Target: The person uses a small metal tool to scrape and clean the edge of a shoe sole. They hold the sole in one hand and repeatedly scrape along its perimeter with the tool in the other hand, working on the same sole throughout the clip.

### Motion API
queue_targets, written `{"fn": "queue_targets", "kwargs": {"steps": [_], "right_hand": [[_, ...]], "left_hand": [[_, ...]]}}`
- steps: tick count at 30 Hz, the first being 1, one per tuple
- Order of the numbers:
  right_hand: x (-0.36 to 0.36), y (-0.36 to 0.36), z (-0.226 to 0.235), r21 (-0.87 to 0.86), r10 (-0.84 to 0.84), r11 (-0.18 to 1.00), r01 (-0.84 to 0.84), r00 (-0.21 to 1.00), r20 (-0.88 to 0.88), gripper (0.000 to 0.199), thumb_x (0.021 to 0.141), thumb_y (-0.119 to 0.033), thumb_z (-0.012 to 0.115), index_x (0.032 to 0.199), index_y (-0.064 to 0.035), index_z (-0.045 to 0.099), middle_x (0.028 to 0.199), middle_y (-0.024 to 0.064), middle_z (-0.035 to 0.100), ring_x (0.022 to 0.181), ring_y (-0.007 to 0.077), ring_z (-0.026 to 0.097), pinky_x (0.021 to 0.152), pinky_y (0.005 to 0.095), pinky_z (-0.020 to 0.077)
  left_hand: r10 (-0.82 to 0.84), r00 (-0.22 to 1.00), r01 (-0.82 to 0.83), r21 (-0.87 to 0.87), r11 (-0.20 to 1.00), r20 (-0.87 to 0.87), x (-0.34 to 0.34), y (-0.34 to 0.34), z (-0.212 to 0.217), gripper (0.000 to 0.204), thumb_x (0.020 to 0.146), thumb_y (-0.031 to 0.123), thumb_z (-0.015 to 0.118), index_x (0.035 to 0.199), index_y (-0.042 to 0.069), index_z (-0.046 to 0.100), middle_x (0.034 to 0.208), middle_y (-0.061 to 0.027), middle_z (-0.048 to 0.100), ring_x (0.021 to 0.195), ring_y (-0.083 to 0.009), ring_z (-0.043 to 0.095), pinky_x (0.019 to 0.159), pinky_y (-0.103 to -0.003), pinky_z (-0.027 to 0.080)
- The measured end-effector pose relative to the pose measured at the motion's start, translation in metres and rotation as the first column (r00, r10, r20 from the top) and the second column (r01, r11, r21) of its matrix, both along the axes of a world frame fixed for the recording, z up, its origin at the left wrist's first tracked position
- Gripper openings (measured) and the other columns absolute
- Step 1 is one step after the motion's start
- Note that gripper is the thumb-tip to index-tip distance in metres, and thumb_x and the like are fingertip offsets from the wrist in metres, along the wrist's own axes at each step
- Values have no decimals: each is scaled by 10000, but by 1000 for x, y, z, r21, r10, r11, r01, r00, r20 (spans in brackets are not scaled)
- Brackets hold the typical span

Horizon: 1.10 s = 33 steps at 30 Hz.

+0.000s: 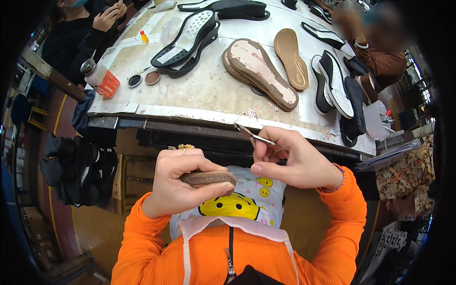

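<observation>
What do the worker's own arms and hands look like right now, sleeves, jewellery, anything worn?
Both arms wear bright orange ribbed knit sleeves down to the wrists. The left hand is bare apart from a gold ring on one finger. The right hand is bare too, with a beaded bracelet at the wrist, by the cuff. No gloves.

Both orange-sleeved forearms rise from six o'clock, the left hand [178,183] curled closed with fingers [209,189] pointing toward three o'clock, the right hand [297,161] pinched shut toward ten o'clock.
</observation>
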State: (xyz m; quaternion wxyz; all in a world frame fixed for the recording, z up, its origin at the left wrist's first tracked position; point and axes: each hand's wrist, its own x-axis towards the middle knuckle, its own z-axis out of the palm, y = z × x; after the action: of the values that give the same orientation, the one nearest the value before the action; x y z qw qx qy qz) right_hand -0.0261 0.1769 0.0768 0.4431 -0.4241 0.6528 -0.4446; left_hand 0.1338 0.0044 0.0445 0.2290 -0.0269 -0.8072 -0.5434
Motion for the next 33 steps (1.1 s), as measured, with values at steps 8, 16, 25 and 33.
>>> {"fn": "queue_targets", "kwargs": {"steps": [8,16,25,33], "right_hand": [[8,17,17,124,174,966,-227,926,335,426,990,-320,466,757,22,567,614,7,555,515,48,449,474,221,384],[5,13,20,236,221,926,-294,931,291,357,995,-225,460,782,35,577,625,33,580,529,55,451,481,228,391],[10,10,14,78,255,967,-244,945,-204,259,913,-168,572,711,-8,551,576,44,551,455,136,491,441,285,392],[20,5,-15,-361,-186,873,-327,460,-868,255,768,-106,686,628,-70,476,536,62,458,435,229,463,403,340,357]], "left_hand": [[-112,994,113,-51,992,4,-4,3,1,174,628,73,807,759,10,710,572,-54,601,472,-109,528,434,-239,350],[-162,986,163,-44,986,38,-2,6,3,170,634,62,797,769,12,705,565,-56,578,457,-124,513,426,-253,331],[-151,988,151,-92,984,12,-3,3,1,167,657,72,794,783,7,705,596,-69,611,472,-117,541,435,-236,359],[-101,993,90,178,980,54,-2,2,-6,189,696,106,796,801,-19,701,653,-72,668,554,-86,608,495,-204,443]]}}
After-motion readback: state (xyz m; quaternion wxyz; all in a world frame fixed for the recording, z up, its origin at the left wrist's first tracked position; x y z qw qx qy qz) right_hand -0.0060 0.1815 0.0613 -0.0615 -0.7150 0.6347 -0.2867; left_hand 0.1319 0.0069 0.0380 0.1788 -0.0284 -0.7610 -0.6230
